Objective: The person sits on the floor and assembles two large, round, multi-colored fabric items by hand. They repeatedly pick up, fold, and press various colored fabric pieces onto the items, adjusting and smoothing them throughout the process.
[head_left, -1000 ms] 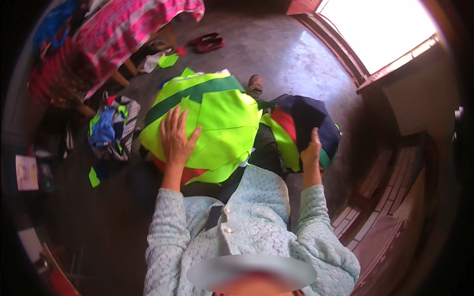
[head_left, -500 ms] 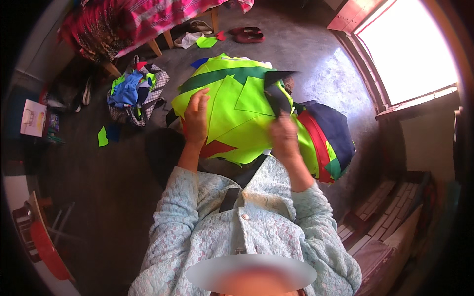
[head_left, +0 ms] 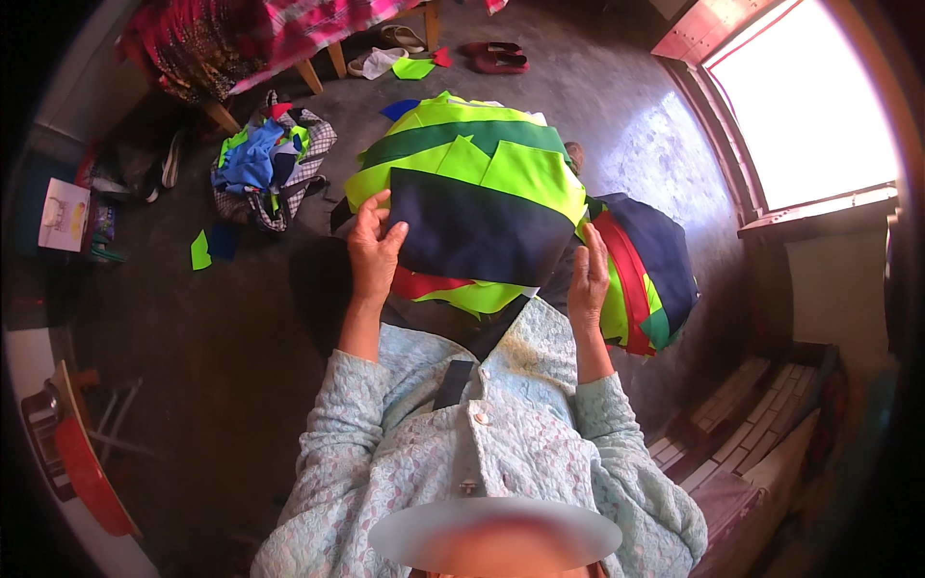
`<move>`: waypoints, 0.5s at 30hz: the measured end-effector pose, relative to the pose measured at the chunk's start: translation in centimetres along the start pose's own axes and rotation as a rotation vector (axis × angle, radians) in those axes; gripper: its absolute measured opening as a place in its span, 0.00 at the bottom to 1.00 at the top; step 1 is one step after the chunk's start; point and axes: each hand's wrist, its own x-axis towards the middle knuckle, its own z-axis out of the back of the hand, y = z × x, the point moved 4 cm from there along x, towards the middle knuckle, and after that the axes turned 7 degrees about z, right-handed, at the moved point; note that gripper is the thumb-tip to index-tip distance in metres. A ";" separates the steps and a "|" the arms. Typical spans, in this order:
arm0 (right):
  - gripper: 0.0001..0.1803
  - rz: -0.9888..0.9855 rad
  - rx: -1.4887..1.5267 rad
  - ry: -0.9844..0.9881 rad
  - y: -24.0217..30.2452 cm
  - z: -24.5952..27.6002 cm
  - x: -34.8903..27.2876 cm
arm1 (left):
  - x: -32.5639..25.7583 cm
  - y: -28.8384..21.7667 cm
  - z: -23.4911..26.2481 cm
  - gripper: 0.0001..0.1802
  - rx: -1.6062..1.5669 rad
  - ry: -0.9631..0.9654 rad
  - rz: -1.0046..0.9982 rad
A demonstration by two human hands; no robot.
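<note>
A dark navy cloth piece lies spread across a bundle of lime-yellow fabric in front of my body. At its left edge my left hand pinches the cloth between thumb and fingers. Beside the right edge stands my right hand, its fingers stretched upward and close to the cloth; whether they touch it I cannot tell. The bundle has a green band across it, and a red patch shows below the navy piece.
At right sits another bundle in navy, red and lime. A checked bag of cloth scraps lies on the floor at left, with loose lime scraps nearby. Shoes stand at the back, near a pink-covered bed. A bright doorway opens at right.
The navy cloth, earlier raised and folded by my right hand, now lies spread over the lime fabric. My right hand has moved right, and my left hand has come down onto the cloth's edge.
</note>
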 end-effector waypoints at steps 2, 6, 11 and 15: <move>0.22 -0.100 0.051 -0.043 -1.6 0.6 -0.5 | 0.0 0.2 0.4 0.28 0.014 -0.030 -0.026; 0.24 -0.225 0.176 -0.060 -4.3 -0.7 -1.4 | 0.2 -0.2 1.9 0.27 -0.056 -0.134 -0.076; 0.32 -0.344 0.340 0.044 -7.4 -3.2 -1.4 | -0.4 -0.2 3.5 0.26 -0.055 -0.203 -0.010; 0.31 -0.399 0.406 0.100 -8.7 -3.3 -1.1 | -0.8 0.5 4.2 0.24 -0.019 -0.213 -0.029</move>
